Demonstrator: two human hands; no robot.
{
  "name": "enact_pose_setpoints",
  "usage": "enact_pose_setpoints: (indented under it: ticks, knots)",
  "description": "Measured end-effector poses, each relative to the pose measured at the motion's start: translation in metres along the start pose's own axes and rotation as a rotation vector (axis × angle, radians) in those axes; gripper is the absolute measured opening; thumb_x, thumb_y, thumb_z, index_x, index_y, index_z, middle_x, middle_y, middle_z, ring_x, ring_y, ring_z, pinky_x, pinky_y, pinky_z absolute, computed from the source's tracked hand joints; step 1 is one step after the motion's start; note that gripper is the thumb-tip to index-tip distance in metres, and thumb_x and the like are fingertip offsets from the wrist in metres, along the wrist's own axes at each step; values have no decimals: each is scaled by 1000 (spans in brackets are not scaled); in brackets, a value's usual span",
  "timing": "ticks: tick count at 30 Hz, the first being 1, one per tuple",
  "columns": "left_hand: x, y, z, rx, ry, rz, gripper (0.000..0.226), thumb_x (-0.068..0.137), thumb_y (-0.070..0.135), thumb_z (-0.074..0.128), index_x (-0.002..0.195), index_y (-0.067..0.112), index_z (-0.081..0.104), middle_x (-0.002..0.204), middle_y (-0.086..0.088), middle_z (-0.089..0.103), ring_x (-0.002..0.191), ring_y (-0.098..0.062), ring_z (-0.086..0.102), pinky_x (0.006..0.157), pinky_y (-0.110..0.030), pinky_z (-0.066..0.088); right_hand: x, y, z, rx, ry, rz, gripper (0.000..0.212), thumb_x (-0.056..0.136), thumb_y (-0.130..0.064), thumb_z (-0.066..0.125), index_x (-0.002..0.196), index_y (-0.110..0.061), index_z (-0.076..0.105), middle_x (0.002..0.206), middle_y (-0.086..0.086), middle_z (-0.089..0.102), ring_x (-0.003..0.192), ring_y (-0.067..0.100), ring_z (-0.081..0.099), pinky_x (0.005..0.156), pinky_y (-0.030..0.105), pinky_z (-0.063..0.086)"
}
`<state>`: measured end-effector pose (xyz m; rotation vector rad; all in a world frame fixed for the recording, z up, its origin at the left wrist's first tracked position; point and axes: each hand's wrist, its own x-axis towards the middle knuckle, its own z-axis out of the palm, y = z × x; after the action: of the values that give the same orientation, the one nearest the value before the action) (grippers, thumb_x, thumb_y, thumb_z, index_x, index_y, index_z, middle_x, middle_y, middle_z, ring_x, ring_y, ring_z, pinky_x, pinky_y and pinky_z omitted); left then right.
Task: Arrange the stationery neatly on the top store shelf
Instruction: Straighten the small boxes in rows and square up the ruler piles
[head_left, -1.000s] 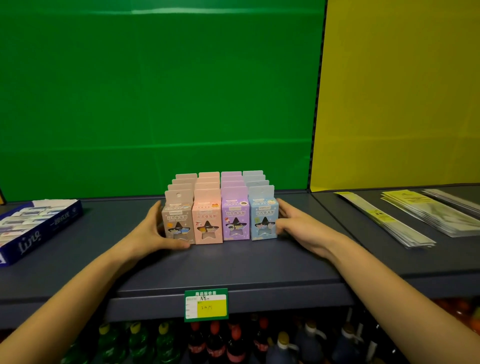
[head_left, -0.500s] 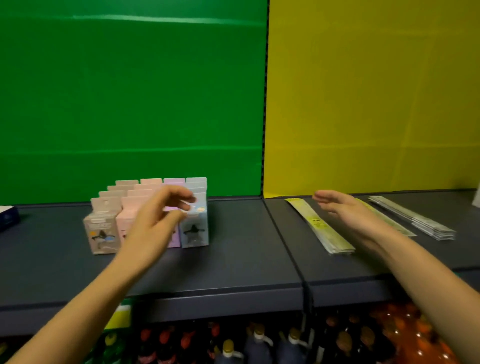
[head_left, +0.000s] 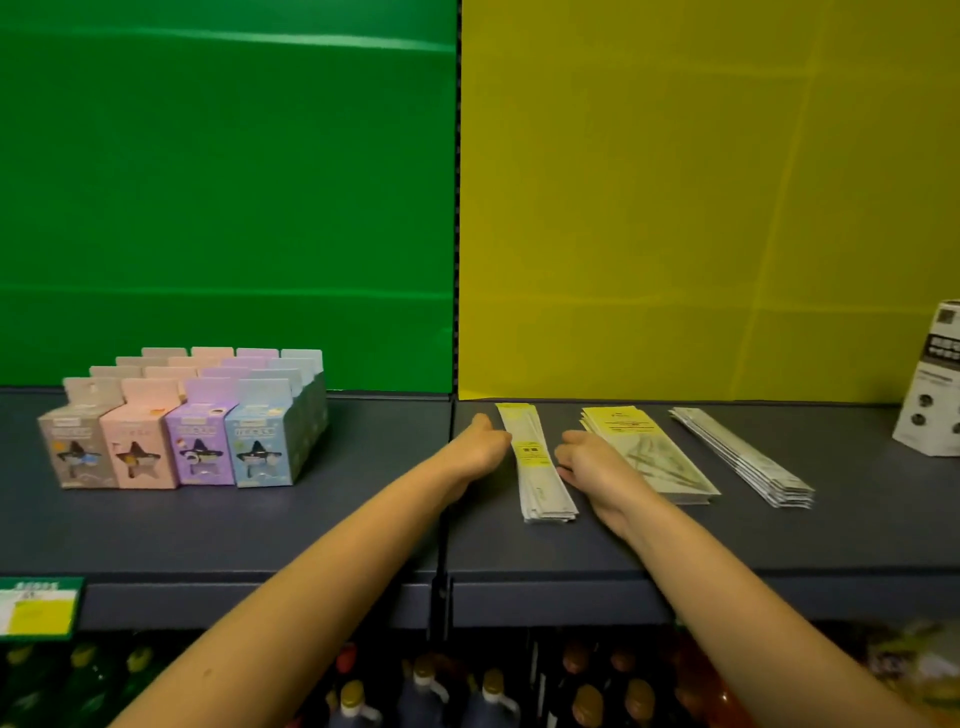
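Head view: we count the pastel box block (head_left: 182, 436) on the shelf (head_left: 311, 530) as done: four tidy rows, squared cardboard cartons with hang tabs and star windows. Work is now on the narrow packet stack (head_left: 543, 467), right of the shelf seam. Left hand (head_left: 480, 444) touches its left edge, fingers together. Right hand (head_left: 584, 460) sits at the right edge with fingers bent, and we can't tell if they pinch. The packets look flat, glossy and slippery. Likely left to do: the wider yellow-headed stack (head_left: 660, 457) and the fanned slim stack (head_left: 748, 457). White carton (head_left: 932, 395) stands upright at far right.
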<state>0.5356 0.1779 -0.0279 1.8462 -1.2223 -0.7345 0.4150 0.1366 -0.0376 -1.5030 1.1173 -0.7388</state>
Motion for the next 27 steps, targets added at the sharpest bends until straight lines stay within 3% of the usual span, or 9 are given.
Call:
enact_pose_setpoints:
  ticks: [4,8,12,15,17,19,21,23,27]
  knots:
    - [6,5,14,8,32,-13,46,97,18,30,140,2,24,149,-14,32,133,-27,35,84,-26,26,8,7,-2,-35,-37,-28,58,88,-13,43,143,-12,27,147,10,40,134,25,40,111,44,34]
    - [1,13,20,-34,-7,10,36,96,11,30,127,-1,44,138,-18,46,123,-29,46,88,-29,35,-4,0,-5,-51,-87,-6,46,93,-8,39,138,-8,32,126,11,51,121,28,49,103,39,40]
    - [-9,16,20,-148,-7,-16,47,97,16,32,141,0,25,152,-10,26,124,-15,36,101,-24,28,-7,3,-10,64,-122,3,42,95,-2,37,136,-2,35,122,15,50,123,29,46,103,38,37]
    - [-10,6,25,-346,-19,-69,57,95,27,36,145,6,20,152,-10,28,137,-23,34,115,-39,26,-14,5,-10,224,-170,16,40,96,-1,36,136,1,35,115,5,45,129,28,43,105,34,35]
    - [-21,5,30,-504,-59,-73,45,98,31,30,134,6,39,125,-6,57,113,-17,55,96,-30,45,-17,7,-4,281,-200,17,39,97,-13,36,134,-4,41,126,3,52,124,27,49,109,39,37]
    - [-22,2,39,-607,-87,-76,33,100,33,25,119,16,46,98,5,59,97,-10,57,77,-23,47,-19,8,3,345,-203,26,44,96,-30,36,136,-13,43,133,8,55,121,23,53,109,42,38]
    - [-26,5,43,-650,-96,-70,46,96,44,30,125,14,48,117,3,58,116,-13,52,96,-31,44,-26,3,3,379,-209,38,49,97,-40,33,139,-17,40,138,4,51,125,20,50,108,31,34]
    - [-24,3,47,-661,-103,-91,67,84,58,38,138,19,40,143,1,44,132,-17,41,114,-39,28,-32,0,1,331,-218,39,50,99,-41,29,141,-15,36,141,4,47,131,18,43,97,24,32]
    - [-21,-1,42,-672,-107,-48,45,94,46,32,126,17,46,125,6,55,117,-14,53,103,-32,40,-38,-5,-4,322,-221,9,52,99,-40,29,143,-12,31,148,6,39,135,18,38,102,27,32]
